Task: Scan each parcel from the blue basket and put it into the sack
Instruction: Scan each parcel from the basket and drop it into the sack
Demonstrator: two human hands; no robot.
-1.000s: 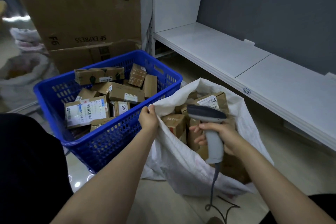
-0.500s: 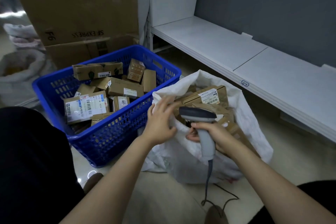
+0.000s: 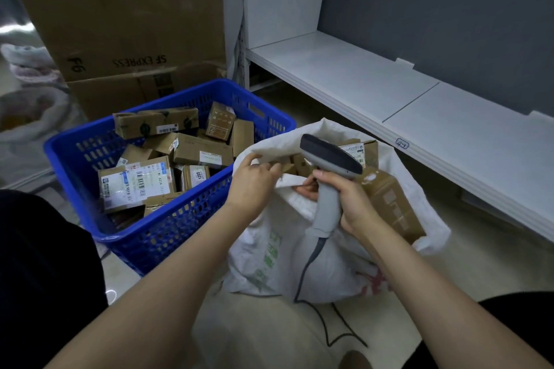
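Note:
A blue plastic basket [image 3: 75,156] on the floor at left holds several brown cardboard parcels [image 3: 204,153], some with white labels. Right of it stands a white woven sack [image 3: 299,263] with several parcels [image 3: 386,198] inside. My left hand [image 3: 254,180] pinches the sack's near rim at the mouth. My right hand [image 3: 350,201] grips the handle of a grey barcode scanner [image 3: 328,159] over the sack opening; its fingertips also touch the folded rim. The scanner's cable [image 3: 308,272] hangs down to the floor.
Large cardboard boxes [image 3: 120,24] stand behind the basket. A low white shelf [image 3: 374,84] runs along the grey wall at right. Another white sack [image 3: 27,117] sits far left. My dark-clothed knees fill the lower corners.
My left hand let go of the sack's left edge, reached into the mouth, and now pinches the rim nearer the scanner. The scanner hand rose slightly and the rim is folded inward.

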